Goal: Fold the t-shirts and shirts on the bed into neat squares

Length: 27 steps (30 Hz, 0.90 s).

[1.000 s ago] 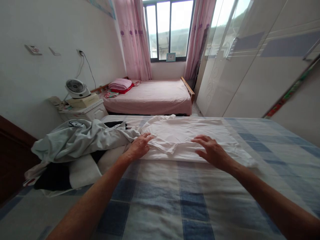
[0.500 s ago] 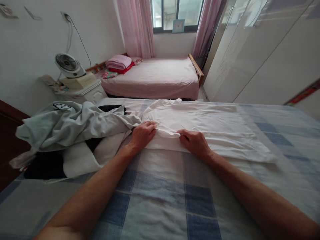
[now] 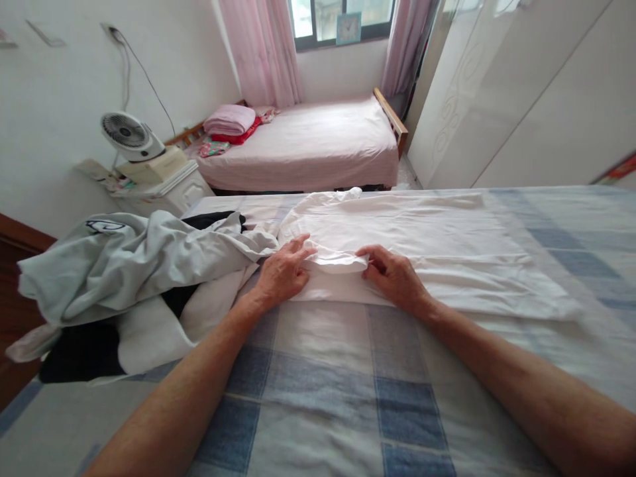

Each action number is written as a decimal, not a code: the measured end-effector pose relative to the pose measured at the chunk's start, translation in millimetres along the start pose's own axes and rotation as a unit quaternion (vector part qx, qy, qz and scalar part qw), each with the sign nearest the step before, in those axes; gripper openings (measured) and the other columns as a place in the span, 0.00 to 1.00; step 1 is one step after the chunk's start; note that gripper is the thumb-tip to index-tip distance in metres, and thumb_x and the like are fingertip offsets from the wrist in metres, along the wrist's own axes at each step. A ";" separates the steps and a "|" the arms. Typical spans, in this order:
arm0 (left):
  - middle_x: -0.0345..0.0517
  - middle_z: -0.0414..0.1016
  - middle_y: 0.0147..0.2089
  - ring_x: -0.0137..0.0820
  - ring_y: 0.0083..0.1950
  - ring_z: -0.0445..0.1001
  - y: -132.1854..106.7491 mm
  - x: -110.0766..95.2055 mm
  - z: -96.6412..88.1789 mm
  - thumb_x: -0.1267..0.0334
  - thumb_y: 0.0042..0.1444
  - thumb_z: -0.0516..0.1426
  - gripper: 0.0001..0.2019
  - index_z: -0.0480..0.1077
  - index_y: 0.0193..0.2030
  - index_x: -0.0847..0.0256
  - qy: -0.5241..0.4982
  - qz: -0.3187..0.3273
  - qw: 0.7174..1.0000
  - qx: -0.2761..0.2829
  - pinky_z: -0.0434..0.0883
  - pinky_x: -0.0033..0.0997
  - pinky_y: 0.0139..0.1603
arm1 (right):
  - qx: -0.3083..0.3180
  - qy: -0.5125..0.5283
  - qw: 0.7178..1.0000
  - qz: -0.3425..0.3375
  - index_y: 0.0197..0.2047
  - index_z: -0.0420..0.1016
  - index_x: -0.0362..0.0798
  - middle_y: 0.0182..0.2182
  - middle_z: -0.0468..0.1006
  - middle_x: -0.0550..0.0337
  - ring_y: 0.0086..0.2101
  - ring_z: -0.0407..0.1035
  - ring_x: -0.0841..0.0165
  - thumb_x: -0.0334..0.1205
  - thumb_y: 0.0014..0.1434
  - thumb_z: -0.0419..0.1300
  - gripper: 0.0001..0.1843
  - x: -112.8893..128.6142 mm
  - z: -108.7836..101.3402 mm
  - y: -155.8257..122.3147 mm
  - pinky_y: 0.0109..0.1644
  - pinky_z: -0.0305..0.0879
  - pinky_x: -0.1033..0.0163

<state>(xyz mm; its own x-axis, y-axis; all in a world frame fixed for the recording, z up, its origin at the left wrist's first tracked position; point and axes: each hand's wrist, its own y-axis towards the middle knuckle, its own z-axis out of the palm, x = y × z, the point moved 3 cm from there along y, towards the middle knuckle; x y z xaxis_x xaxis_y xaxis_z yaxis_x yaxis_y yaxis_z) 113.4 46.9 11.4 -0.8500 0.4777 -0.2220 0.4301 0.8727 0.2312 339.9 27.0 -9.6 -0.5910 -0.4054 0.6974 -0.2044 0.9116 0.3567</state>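
A white garment (image 3: 427, 245) lies spread flat across the blue checked bed cover (image 3: 322, 391). My left hand (image 3: 282, 273) rests on its near left edge, fingers curled and pinching a raised fold of the cloth. My right hand (image 3: 392, 275) is a little to the right, its fingers closed on the other end of the same fold. Between the two hands the white fabric is bunched up into a small ridge.
A heap of grey, black and white clothes (image 3: 124, 271) lies on the bed to my left. Beyond it stand a bedside cabinet with a small fan (image 3: 130, 136), a pink bed (image 3: 308, 146) under the window, and a white wardrobe (image 3: 521, 93) along the right.
Both hands went from lying flat on the white garment to closing on a fold at its left part; the right hand slid left toward the left hand. The view tilted down.
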 end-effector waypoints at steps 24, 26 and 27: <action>0.47 0.74 0.51 0.30 0.38 0.73 3.1 7.4 7.9 0.71 0.48 0.51 0.25 0.70 0.55 0.61 -0.096 -0.054 0.992 -0.066 0.70 0.28 0.44 | 0.026 0.093 0.995 0.027 0.41 0.70 0.49 0.20 0.71 0.69 0.23 0.63 0.75 0.33 0.54 0.51 0.11 -6.4 3.0 0.3 0.31 0.58 0.71; 0.46 0.74 0.50 0.31 0.40 0.74 3.5 8.5 8.9 0.71 0.48 0.50 0.24 0.72 0.53 0.61 -0.136 -0.060 0.987 -0.065 0.70 0.28 0.46 | 0.027 0.088 0.995 0.027 0.41 0.71 0.49 0.20 0.71 0.69 0.22 0.62 0.76 0.31 0.54 0.51 0.12 -6.0 2.3 0.4 0.30 0.57 0.71; 0.45 0.75 0.50 0.31 0.41 0.74 3.7 9.0 8.6 0.72 0.48 0.50 0.24 0.72 0.52 0.62 -0.161 -0.068 0.983 -0.063 0.70 0.28 0.46 | 0.026 0.084 0.996 0.026 0.41 0.71 0.49 0.20 0.71 0.69 0.22 0.62 0.76 0.31 0.54 0.51 0.13 -5.5 1.9 0.5 0.30 0.57 0.71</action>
<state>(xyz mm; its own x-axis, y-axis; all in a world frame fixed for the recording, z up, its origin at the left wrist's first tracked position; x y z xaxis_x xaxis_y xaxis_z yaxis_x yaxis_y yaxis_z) 110.0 55.3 2.1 -0.7478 0.3824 -0.5427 0.2612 0.9210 0.2890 341.7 29.8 -14.5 -0.4647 -0.3589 0.8095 -0.2199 0.9323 0.2871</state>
